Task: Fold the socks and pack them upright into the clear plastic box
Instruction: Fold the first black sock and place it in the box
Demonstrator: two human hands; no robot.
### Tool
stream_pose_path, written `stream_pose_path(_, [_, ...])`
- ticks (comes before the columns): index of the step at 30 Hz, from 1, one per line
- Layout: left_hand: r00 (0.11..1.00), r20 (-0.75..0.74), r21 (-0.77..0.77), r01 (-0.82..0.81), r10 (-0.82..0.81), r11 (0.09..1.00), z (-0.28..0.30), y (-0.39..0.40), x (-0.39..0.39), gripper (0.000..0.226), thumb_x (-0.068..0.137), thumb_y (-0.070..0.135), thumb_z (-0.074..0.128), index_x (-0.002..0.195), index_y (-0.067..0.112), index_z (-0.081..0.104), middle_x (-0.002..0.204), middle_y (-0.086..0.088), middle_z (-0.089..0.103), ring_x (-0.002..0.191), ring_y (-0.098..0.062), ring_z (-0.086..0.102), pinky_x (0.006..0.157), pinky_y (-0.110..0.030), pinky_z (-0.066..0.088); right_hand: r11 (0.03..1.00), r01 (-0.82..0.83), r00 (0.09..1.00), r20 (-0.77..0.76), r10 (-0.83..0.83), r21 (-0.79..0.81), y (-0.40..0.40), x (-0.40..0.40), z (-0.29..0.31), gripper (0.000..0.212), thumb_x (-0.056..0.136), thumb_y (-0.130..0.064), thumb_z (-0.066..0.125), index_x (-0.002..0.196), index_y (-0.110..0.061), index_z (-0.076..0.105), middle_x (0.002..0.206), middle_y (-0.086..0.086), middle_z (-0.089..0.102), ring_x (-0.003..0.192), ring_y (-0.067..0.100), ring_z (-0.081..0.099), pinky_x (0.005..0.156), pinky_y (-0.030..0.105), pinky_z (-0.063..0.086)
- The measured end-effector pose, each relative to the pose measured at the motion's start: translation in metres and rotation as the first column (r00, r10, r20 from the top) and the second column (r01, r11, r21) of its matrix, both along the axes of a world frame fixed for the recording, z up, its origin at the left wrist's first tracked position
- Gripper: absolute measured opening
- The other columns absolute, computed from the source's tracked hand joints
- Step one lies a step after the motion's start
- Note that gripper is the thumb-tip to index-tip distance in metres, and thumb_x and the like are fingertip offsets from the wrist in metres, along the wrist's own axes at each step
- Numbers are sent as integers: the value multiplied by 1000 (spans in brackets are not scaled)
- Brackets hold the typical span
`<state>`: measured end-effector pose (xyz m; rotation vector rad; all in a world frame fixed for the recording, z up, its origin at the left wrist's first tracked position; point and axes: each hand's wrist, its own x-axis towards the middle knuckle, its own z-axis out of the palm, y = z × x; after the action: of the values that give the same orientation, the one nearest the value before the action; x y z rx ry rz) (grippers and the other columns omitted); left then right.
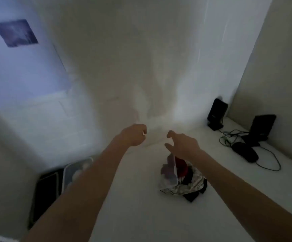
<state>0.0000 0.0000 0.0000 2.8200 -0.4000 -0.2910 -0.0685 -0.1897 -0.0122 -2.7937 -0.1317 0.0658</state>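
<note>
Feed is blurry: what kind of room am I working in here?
Probably a home bedroom or study corner: a white desk against the wall, two small black desktop speakers with tangled cables, and photo prints on the wall.

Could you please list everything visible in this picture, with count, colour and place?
Pile of mixed socks: one, red, black and patterned white, middle of the white table.
Clear plastic box: one, transparent, tilted on the pile.
Black desk speakers: two, back right.
Black oval mouse: one, right, among dark cables.
Wall pictures: two, bluish, upper left.
White bin: one, beside the table, left; contents blurred.
Left hand: curled, pinching something small and white.
Right hand: fingers loosely curled, holding nothing, above the box.
</note>
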Motion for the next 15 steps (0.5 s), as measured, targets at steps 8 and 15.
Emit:
stream_pose_path(8, [1000, -30, 1, 0, 0, 1000, -121, 17, 20, 52, 93, 31, 48, 141, 19, 31, 148, -6, 39, 134, -26, 37, 109, -42, 32, 942, 224, 972, 20, -236, 251, -20, 9, -108, 35, 88, -29, 51, 122, -24, 40, 86, 6, 64, 68, 22, 58, 57, 28, 41])
stream_pose_path(15, [976, 161, -425, -64, 145, 903, -195, 33, 27, 54, 79, -4, 36, 126, 13, 56, 134, -14, 53, 123, -28, 50, 106, -29, 35, 882, 176, 942, 186, -280, 436, -35, 20, -150, 28, 85, -22, 59, 112, -28, 62, 71, 3, 62, 70, 18, 59, 66, 25, 41])
